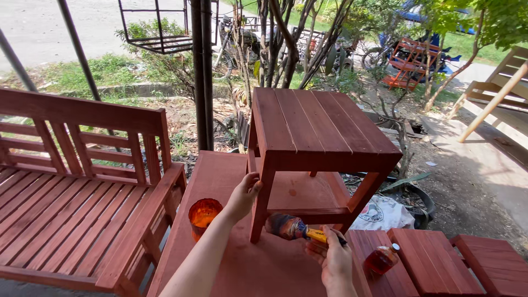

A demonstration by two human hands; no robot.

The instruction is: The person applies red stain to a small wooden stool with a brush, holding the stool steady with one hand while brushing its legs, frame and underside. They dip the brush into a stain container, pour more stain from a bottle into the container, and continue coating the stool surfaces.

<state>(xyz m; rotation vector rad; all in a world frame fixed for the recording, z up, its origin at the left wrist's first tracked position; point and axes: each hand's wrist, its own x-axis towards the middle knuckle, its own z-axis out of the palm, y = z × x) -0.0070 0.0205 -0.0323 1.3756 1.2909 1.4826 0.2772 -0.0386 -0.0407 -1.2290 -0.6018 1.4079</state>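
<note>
The bench [71, 203] fills nine o'clock, well apart from the work. On the tabletop [220, 176] stands the stool [316, 137], raised so its legs are within reach. The left hand [245, 195] clasps the front leg, seemingly to steady it. The right hand [333, 261] grasps the brush [300, 228], bristles aimed at the lower rail near that leg. A stain cup [204, 216] sits at nine o'clock of the leg, near the brush; a small bottle [382, 258] lies at four o'clock. Nothing blocks the brush.
</note>
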